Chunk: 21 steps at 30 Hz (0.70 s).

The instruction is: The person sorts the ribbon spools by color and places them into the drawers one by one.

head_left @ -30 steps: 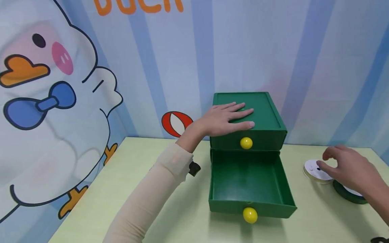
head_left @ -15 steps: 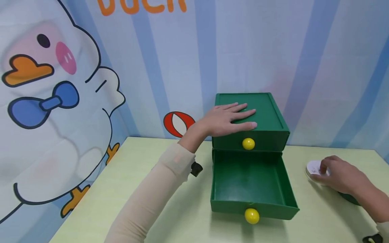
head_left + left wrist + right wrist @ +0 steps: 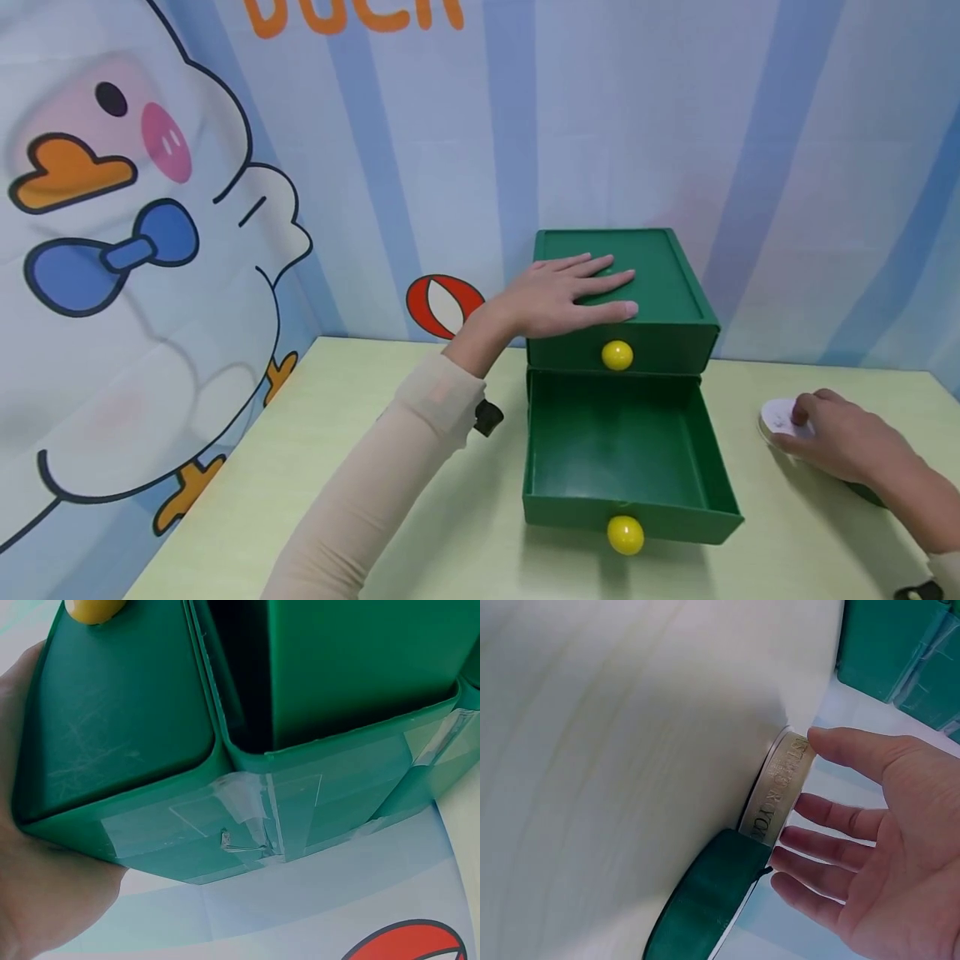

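My left hand (image 3: 551, 296) lies flat with spread fingers on top of a green two-drawer box (image 3: 663, 271). The lower drawer (image 3: 615, 450) is pulled out and bare inside; the upper one is closed. Each has a yellow knob (image 3: 626, 535). To the right of the box, my right hand (image 3: 840, 433) reaches down over a ribbon spool (image 3: 774, 414) with a white face. In the right wrist view, the thumb and loosely bent fingertips are at the edge of this cream, lettered spool (image 3: 778, 787). A dark green ribbon spool (image 3: 709, 896) sits against it, mostly hidden by the hand in the head view.
The pale yellow-green table (image 3: 360, 392) carries the box and spools. Behind it hangs a blue striped cloth (image 3: 622, 125) printed with a large white duck (image 3: 120, 392) and a red-and-white ball (image 3: 442, 304). Clear tape (image 3: 247, 810) runs along the box's side.
The right hand has come down from above the spools onto the white-faced one, its fingertips now at it. The left hand stays on the box; the view has shifted slightly.
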{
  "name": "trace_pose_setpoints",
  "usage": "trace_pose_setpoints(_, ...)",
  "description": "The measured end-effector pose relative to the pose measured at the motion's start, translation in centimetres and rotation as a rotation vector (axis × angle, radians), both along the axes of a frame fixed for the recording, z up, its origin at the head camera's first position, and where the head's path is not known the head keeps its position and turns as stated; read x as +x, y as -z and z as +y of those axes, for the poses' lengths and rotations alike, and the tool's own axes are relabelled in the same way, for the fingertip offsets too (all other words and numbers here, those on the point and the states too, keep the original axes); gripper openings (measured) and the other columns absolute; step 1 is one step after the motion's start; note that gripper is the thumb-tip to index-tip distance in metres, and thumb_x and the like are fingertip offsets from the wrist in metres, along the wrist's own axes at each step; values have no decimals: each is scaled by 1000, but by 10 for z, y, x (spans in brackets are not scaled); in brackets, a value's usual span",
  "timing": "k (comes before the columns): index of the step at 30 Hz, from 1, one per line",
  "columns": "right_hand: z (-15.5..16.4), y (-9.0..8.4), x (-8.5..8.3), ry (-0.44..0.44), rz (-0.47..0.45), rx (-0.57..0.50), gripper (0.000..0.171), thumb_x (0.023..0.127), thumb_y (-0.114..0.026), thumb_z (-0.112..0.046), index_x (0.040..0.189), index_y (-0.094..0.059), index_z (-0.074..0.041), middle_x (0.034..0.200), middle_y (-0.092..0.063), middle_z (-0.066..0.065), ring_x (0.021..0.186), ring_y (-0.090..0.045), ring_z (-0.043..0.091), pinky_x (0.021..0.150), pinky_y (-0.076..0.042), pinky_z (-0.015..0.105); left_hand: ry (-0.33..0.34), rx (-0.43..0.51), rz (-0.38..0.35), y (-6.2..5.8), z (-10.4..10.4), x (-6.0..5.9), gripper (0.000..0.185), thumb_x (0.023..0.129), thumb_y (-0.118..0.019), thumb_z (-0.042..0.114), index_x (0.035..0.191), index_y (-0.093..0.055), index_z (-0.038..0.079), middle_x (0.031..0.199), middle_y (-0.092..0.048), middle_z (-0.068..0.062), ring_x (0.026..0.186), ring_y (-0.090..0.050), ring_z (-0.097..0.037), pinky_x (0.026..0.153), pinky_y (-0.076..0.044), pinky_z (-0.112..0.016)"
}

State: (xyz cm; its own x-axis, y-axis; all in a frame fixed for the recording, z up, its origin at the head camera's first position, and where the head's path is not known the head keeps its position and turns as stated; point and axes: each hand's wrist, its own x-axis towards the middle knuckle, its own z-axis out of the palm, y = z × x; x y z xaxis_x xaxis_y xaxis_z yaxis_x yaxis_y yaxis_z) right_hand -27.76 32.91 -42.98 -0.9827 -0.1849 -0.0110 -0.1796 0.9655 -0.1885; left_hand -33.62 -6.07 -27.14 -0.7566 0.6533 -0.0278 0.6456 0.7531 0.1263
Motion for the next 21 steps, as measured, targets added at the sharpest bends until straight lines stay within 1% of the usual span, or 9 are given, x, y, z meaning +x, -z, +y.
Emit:
trace_pose_setpoints(4, 0, 1, 1, -8, 12, -4, 38, 93, -77, -32, 96, -61, 2, 110, -56, 35, 81, -60, 38, 68, -52, 57, -1, -2, 2, 0, 1, 0, 71, 107, -38, 68, 170, -19, 42, 179, -8, 12, 166, -3, -16, 133, -8, -48)
trace_pose_setpoints(7, -1, 3, 2, -5, 19, -27, 39, 93, -78, -31, 95, -58, 3, 115, -52, 41, 83, -60, 42, 70, -52, 59, -3, -5, -1, -1, 0, 1, 71, 107, -38, 68, 170, -19, 42, 179, -8, 12, 166, -2, -16, 133, -8, -49)
trace_pose_setpoints(9, -2, 3, 2, -5, 26, -47, 40, 92, -79, -30, 95, -56, 4, 114, -51, 43, 83, -59, 42, 71, -51, 58, -3, -3, -1, -2, 0, 1, 71, 107, -38, 68, 170, -19, 42, 179, -8, 12, 166, -2, -16, 133, -8, -49)
trace_pose_setpoints(12, -2, 3, 2, -5, 23, -59, 41, 93, -77, -30, 94, -55, 5, 103, -56, 37, 80, -57, 39, 69, -50, 55, -4, -4, -4, -3, -1, 2, 71, 107, -38, 68, 170, -18, 42, 179, -7, 12, 166, -1, -16, 133, -8, -49)
trace_pose_setpoints(15, -2, 1, 1, -2, -2, -48, 42, 94, -76, -33, 96, -55, 4, 92, -59, 26, 77, -55, 33, 66, -48, 49, -4, 2, -6, -3, -1, 2, 71, 107, -39, 68, 170, -19, 42, 179, -8, 12, 166, -2, -16, 133, -8, -49)
trace_pose_setpoints(19, 0, -3, 1, -1, -32, -38, 45, 95, -76, -39, 96, -57, 2, 88, -59, 19, 75, -53, 29, 62, -43, 42, -5, 0, -6, -3, -1, 2, 71, 107, -39, 68, 170, -19, 42, 179, -8, 12, 166, -2, -16, 133, -9, -49)
trace_pose_setpoints(21, 0, -7, 1, -5, -30, -32, 48, 94, -76, -42, 96, -59, 3, 85, -58, 15, 73, -51, 27, 61, -42, 39, -5, -2, -6, -3, -1, 2, 71, 107, -38, 69, 170, -18, 43, 179, -8, 12, 166, -2, -16, 133, -9, -49)
